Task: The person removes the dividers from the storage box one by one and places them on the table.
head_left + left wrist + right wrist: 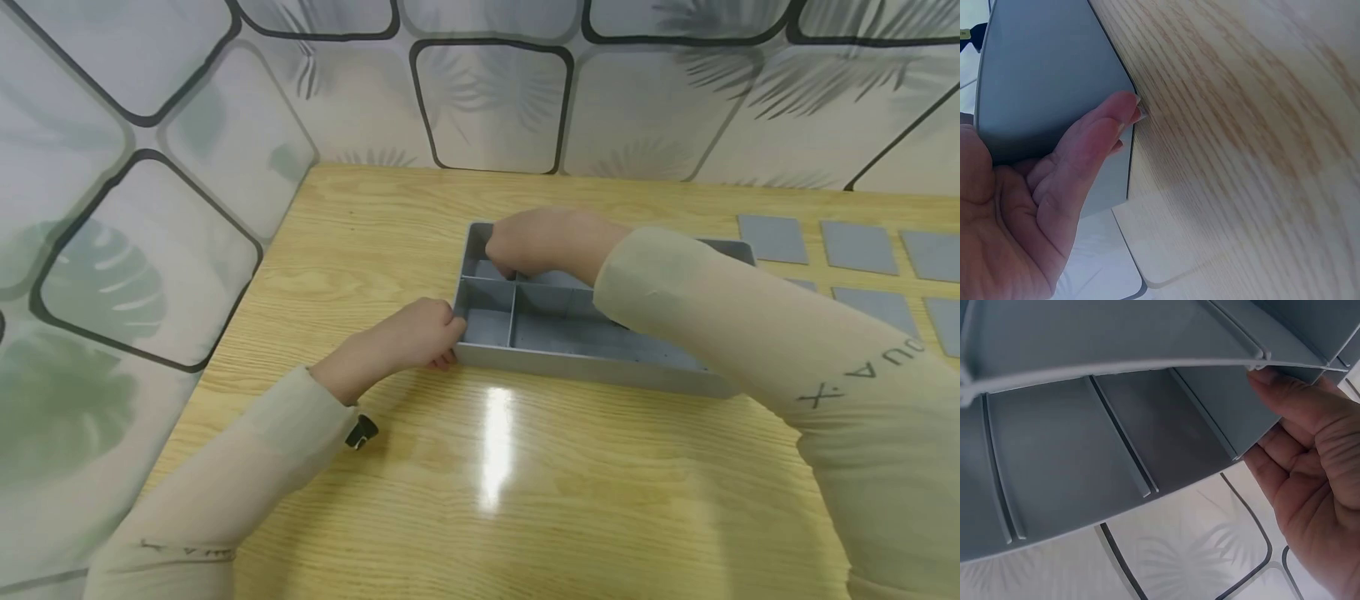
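A long grey divided storage box (585, 364) lies on the table, with thin dividers splitting it into compartments. My left hand (422, 333) holds the box's left end near the front corner. In the left wrist view, that hand's fingers (1082, 156) lie bent along the smooth outer wall (1047, 69). My right hand (540, 239) reaches into the back row at the left. Its thumb and fingers (1279, 465) pinch a short cross divider (1229, 400) beside the lengthwise divider (1116, 334), as the right wrist view shows. In the head view, the right sleeve hides part of the box.
Several flat grey plates (858, 247) lie in rows on the wooden table (570, 492) at the right. A patterned wall covering (495, 108) rises behind the table, and another stretch (150, 258) borders its left edge.
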Action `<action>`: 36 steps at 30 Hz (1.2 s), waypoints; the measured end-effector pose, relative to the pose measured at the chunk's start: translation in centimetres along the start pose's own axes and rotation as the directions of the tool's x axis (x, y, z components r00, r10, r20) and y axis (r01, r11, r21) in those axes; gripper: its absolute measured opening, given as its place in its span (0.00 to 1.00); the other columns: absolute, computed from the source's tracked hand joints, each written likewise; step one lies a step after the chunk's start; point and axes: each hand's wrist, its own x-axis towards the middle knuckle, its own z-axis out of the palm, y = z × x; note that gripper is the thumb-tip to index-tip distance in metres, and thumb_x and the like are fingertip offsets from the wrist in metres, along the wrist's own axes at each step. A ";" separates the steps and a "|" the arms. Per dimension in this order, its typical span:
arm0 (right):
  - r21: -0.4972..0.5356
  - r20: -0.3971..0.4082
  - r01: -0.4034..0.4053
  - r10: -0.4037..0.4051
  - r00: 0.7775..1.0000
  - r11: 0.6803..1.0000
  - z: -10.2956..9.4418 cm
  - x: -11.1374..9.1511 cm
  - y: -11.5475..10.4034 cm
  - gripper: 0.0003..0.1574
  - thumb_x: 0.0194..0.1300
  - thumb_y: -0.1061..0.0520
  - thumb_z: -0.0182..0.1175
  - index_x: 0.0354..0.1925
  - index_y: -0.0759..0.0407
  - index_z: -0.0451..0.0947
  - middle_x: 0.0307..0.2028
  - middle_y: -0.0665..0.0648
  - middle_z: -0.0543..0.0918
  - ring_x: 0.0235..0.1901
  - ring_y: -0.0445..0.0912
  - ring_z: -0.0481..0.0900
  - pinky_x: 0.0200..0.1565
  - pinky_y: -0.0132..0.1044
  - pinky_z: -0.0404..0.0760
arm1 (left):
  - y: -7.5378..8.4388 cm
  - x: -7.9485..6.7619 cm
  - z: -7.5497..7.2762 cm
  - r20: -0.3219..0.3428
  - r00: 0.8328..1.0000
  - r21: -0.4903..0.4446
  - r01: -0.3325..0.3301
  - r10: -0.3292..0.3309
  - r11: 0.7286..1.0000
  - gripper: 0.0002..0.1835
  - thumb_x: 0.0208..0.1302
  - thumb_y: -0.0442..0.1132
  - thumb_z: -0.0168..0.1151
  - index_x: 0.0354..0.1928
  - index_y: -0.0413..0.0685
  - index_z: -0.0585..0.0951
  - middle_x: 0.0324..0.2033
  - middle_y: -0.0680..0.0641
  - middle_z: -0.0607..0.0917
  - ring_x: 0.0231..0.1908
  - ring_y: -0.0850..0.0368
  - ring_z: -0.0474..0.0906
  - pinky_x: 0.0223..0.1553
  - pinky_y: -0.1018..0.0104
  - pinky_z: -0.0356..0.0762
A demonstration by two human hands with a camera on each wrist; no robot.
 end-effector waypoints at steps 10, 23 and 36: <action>-0.034 -0.004 -0.025 0.025 1.000 0.999 -0.8 -0.7 0.2 0.10 0.60 0.68 0.57 0.35 0.59 0.83 0.35 0.55 0.82 0.33 0.45 0.74 0.39 0.36 0.78 | 0.2 0.1 0.0 -0.024 1.000 0.013 0.011 -0.011 1.000 0.19 0.67 0.40 0.38 0.37 0.33 0.76 0.24 0.42 0.84 0.23 0.52 0.83 0.26 0.63 0.83; -0.096 -0.066 0.005 -0.011 0.998 0.995 -2.2 -2.0 0.2 0.13 0.55 0.71 0.55 0.25 0.56 0.79 0.27 0.51 0.77 0.26 0.42 0.67 0.29 0.34 0.71 | 0.4 -0.2 0.0 -0.016 1.000 0.013 0.008 -0.007 1.000 0.19 0.67 0.39 0.38 0.38 0.32 0.77 0.25 0.41 0.84 0.24 0.52 0.83 0.26 0.62 0.83; -0.050 -0.089 0.013 -0.017 0.996 0.999 -4.2 -4.2 0.2 0.17 0.62 0.70 0.53 0.43 0.56 0.83 0.46 0.58 0.83 0.45 0.50 0.79 0.51 0.46 0.78 | 0.1 0.0 0.1 -0.016 1.000 0.024 0.010 -0.009 1.000 0.19 0.67 0.40 0.38 0.37 0.33 0.77 0.24 0.42 0.84 0.23 0.53 0.83 0.26 0.63 0.82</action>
